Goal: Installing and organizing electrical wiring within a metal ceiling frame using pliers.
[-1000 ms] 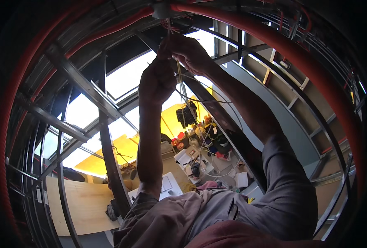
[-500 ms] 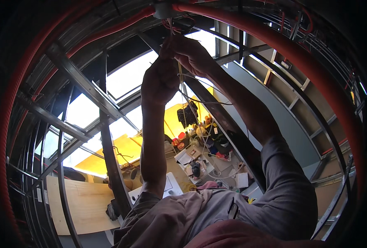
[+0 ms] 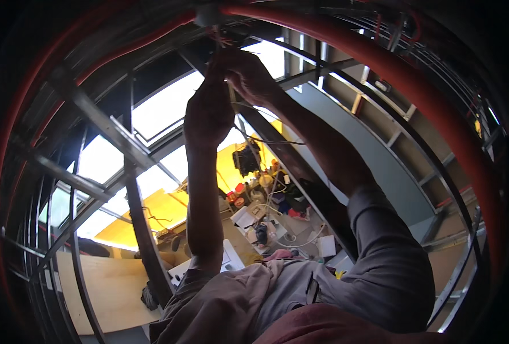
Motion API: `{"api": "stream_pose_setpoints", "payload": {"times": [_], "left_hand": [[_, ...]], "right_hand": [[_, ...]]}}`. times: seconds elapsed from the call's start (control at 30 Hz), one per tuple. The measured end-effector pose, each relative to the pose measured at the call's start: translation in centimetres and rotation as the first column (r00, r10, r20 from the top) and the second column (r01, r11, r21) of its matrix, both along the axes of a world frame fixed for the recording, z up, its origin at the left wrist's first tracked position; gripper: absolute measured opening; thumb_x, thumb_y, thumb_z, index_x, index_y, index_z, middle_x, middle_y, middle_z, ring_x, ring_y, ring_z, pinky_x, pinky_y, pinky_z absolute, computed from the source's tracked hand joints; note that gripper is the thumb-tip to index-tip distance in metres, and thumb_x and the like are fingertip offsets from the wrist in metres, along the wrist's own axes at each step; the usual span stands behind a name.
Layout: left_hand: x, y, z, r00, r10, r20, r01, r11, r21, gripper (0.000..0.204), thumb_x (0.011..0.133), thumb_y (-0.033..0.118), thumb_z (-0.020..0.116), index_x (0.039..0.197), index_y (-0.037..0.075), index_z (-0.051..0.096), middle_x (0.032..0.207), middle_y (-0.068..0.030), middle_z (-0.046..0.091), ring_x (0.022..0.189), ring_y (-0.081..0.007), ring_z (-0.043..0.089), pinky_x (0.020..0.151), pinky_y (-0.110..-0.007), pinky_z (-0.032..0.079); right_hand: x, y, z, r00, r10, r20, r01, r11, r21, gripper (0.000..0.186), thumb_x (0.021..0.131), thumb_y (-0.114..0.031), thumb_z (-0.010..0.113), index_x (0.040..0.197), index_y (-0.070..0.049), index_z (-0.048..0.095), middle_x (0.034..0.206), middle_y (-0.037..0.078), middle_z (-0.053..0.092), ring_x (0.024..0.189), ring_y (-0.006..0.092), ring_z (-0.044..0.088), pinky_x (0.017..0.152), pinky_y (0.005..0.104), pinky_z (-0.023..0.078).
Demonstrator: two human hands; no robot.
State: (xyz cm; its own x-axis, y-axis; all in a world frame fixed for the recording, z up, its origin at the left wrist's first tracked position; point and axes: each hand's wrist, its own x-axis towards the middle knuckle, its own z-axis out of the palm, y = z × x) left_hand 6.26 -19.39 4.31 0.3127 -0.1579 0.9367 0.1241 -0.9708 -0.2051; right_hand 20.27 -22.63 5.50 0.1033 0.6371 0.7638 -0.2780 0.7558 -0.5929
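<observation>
Both my arms reach up overhead to a bundle of thin wires point(image 3: 217, 38) that drops from a grey round junction box point(image 3: 207, 15). My left hand point(image 3: 210, 112) is closed in a fist around the wires. Just above and to its right, my right hand point(image 3: 244, 73) pinches at the same bundle, its fingertips meeting the left hand's. The fingertips are dark, so the exact grip on single strands is hidden. Below the hands hangs a pale cable point(image 3: 272, 141), curving away to the right behind my right forearm.
Red corrugated conduit point(image 3: 323, 35) runs from the box to both sides. Metal ceiling framing point(image 3: 102, 114) crosses around my arms, and a dark beam point(image 3: 323, 198) slants past my right arm. Far below are a plywood sheet point(image 3: 102, 286) and a cluttered floor with tools and bags.
The whole view has shifted slightly, so the hands and the box sit further left and a little higher. Both hands stay together on the wires.
</observation>
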Motion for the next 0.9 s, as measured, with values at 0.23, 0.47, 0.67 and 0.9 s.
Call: {"api": "stream_pose_setpoints", "payload": {"times": [0.23, 0.47, 0.67, 0.9], "left_hand": [[1.0, -0.7, -0.9, 0.957, 0.169, -0.234, -0.250, 0.891, -0.378, 0.046, 0.076, 0.003, 0.071, 0.119, 0.008, 0.054, 0.106, -0.0117, 0.067, 0.092, -0.0292, 0.069, 0.081, -0.034, 0.057], [0.6, -1.4, -0.7, 0.984, -0.134, -0.120, 0.038, 0.804, -0.593, 0.040, 0.076, 0.001, 0.068, 0.114, 0.007, 0.060, 0.105, -0.0106, 0.069, 0.089, -0.0257, 0.069, 0.079, -0.030, 0.057], [0.7, -0.6, -0.7, 0.977, -0.203, -0.057, 0.133, 0.803, -0.581, 0.018, 0.102, 0.015, 0.037, 0.102, 0.005, 0.053, 0.060, 0.0076, 0.032, 0.042, -0.0037, 0.028, 0.037, -0.020, 0.024], [-0.3, -0.2, 0.9, 0.917, -0.399, -0.017, 0.167, 0.422, -0.891, 0.022, 0.103, 0.016, 0.033, 0.104, 0.006, 0.052, 0.058, 0.0081, 0.026, 0.041, -0.0039, 0.023, 0.037, -0.021, 0.020]], "right_hand": [[0.1, -0.8, 0.1, 0.999, -0.001, -0.051, -0.002, 0.997, -0.077, 0.007, 0.090, -0.007, 0.063, 0.093, -0.001, 0.065, 0.090, 0.010, 0.067, 0.087, 0.0177, 0.065, 0.085, 0.0302, 0.050], [1.9, -0.9, -0.1, 0.974, 0.222, 0.051, -0.221, 0.975, -0.030, 0.010, 0.091, -0.009, 0.063, 0.097, -0.001, 0.064, 0.093, 0.011, 0.067, 0.089, 0.0177, 0.066, 0.085, 0.0306, 0.051], [1.5, -0.4, -0.2, 0.985, 0.131, 0.112, -0.130, 0.991, -0.021, 0.013, 0.093, -0.010, 0.060, 0.100, 0.001, 0.064, 0.095, 0.011, 0.067, 0.093, 0.0189, 0.066, 0.088, 0.0316, 0.052], [1.0, -1.2, 0.8, 0.981, -0.108, 0.158, 0.118, 0.992, -0.055, 0.014, 0.093, -0.013, 0.060, 0.098, 0.000, 0.066, 0.094, 0.010, 0.068, 0.087, 0.0178, 0.067, 0.080, 0.0310, 0.054]]}}
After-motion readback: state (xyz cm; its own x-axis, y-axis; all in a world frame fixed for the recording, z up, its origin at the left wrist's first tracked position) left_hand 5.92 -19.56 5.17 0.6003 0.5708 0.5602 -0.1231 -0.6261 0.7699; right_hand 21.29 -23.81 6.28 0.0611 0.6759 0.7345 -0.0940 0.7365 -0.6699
